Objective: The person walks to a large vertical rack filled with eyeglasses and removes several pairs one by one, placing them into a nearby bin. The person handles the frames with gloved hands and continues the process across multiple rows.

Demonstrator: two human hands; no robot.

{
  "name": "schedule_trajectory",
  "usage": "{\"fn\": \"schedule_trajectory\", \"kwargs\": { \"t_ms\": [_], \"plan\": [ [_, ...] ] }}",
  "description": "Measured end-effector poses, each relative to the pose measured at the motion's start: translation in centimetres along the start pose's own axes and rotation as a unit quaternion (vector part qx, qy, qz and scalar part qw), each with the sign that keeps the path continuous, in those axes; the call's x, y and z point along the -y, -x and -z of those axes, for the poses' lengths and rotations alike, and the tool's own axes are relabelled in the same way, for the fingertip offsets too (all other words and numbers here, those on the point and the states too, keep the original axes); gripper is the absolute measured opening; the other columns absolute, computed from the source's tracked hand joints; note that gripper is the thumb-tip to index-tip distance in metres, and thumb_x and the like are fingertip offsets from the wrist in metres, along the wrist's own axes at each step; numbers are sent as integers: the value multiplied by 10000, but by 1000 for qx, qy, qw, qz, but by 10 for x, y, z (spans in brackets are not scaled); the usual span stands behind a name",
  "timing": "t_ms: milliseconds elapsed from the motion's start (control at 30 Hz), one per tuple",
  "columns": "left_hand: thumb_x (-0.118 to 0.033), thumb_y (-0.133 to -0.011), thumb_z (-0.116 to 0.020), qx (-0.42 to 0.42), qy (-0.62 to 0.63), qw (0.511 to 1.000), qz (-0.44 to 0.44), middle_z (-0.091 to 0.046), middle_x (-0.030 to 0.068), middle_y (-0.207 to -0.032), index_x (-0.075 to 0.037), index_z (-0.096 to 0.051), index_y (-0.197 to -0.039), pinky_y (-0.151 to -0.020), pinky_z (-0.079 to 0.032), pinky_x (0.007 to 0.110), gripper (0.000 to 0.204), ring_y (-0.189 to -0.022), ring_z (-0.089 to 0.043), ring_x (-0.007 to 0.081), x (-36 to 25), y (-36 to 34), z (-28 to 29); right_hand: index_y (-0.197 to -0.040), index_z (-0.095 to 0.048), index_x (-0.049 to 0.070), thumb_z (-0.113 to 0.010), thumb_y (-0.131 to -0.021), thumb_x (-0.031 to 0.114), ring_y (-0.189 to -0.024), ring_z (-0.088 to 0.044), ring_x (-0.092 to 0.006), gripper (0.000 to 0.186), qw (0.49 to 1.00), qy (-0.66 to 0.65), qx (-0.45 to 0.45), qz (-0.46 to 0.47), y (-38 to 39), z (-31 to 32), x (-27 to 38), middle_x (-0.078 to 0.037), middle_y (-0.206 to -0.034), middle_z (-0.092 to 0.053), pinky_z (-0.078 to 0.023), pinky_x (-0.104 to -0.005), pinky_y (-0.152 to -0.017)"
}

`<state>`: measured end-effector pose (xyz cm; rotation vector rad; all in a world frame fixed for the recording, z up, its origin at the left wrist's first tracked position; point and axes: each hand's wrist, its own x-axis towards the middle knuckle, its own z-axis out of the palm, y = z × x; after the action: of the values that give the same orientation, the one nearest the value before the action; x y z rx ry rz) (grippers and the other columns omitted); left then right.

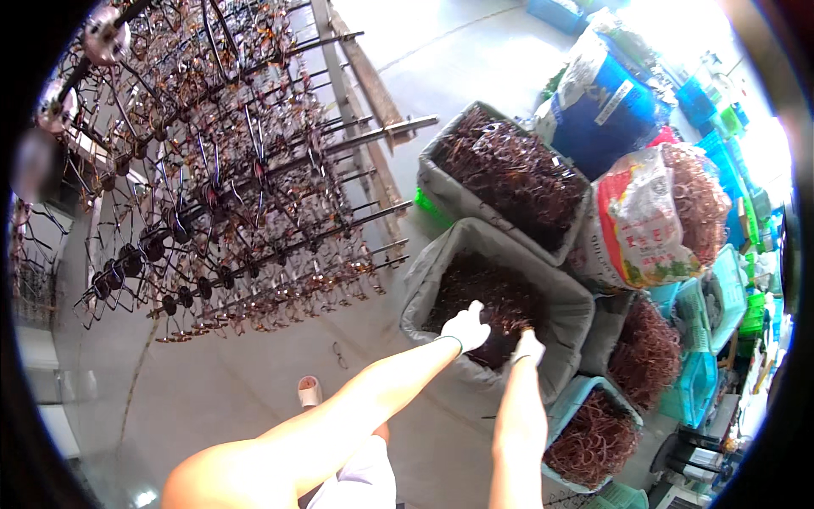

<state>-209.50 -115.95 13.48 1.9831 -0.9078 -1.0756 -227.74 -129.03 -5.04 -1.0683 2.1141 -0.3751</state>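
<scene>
Both my hands, in white gloves, are inside a bin lined with grey cloth (570,314). A tangled heap of thin, dark brown pieces (487,284) covers its bottom, too fine to tell their kind. My left hand (467,329) rests over the left part of the heap with its fingers curled in; what they hold is hidden. Close to the bin's right wall, my right hand (529,347) points down at the heap. Its fingers are pinched together, with small brown pieces at the tips. A gap of heap shows between my hands.
A rack (373,136) hung with many small glossy pieces stands left, its rods jutting toward the bins. Behind my bin is another filled bin (509,161). A stuffed sack (632,225), a blue bag (606,106) and a turquoise crate (568,403) crowd the right.
</scene>
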Motion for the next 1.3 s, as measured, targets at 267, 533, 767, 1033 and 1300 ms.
{"fn": "schedule_trajectory", "kwargs": {
  "t_ms": [267,533,767,1033,1300],
  "plan": [
    [-185,-753,-561,-403,321,815,266,-563,79,-855,-33,-501,-1004,-561,-457,305,300,-741,-551,176,235,212,119,-1107,-476,-2,-559,-744,173,-956,-490,-237,411,766,-111,381,505,213,-98,90,-161,-1029,-498,-395,-321,-840],
    [-213,-801,-504,-633,365,682,-34,-542,69,-946,9,-510,-1034,-730,-428,333,322,-838,-517,183,313,290,282,-901,-515,24,-521,-836,258,-829,-470,-140,243,641,-239,484,545,297,-171,103,-48,-908,-494,-397,-277,-751],
    [-251,-826,-483,-774,-56,597,-205,-527,80,-663,-1,-505,-850,-451,-370,218,253,-529,-467,145,324,310,297,-937,-521,-9,-472,-864,285,-669,-421,-70,306,554,-457,511,471,349,-178,125,-50,-955,-511,-354,-209,-669],
    [-290,-835,-456,-552,436,637,-316,-578,87,-1002,-18,-526,-1017,-774,-421,353,335,-912,-536,218,406,309,323,-624,-410,-25,-447,-766,-70,-597,-456,-117,154,550,-572,325,514,341,-191,107,-62,-695,-490,-417,-236,-633],
    [-362,-789,-432,-578,403,537,-463,-556,131,-791,-31,-527,-750,-638,-462,349,346,-703,-525,234,436,275,331,-814,-513,0,-318,-821,139,-928,-447,-149,240,537,-447,460,549,358,-228,39,-62,-921,-451,-330,-269,-866]
  ]
}}
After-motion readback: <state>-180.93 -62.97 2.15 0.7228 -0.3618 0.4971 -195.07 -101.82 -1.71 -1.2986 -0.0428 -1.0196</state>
